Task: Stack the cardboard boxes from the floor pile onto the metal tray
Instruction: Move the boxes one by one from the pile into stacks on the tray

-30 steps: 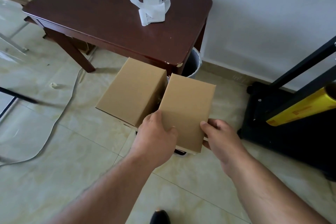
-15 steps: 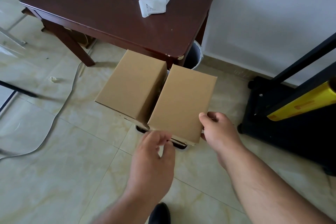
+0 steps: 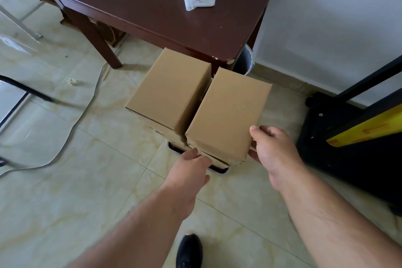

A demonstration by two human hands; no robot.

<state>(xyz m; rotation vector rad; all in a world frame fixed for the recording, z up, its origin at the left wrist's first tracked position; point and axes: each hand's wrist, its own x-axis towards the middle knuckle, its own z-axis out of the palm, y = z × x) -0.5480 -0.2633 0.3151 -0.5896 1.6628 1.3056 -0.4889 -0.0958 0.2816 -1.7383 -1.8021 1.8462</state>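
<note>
Shiny floor tiles (image 3: 65, 191) hold the metal tray (image 3: 219, 171), whose near edge peeks out under two stacks of boxes. My right hand (image 3: 276, 154) pinches the near right corner of the right box (image 3: 228, 113). My left hand (image 3: 191, 172) is spread, fingers touching its near side. One hard push and it might bump the left box (image 3: 169, 91) off.

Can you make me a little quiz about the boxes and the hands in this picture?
1. True or false: the right hand holds the right cardboard box at its near corner.
2. What does the left hand touch? A) the white bag B) the near side of the right cardboard box C) the shoe
3. How many cardboard boxes sit side by side on top of the stack?

Key: 1 true. 2 B. 3 two.
</note>
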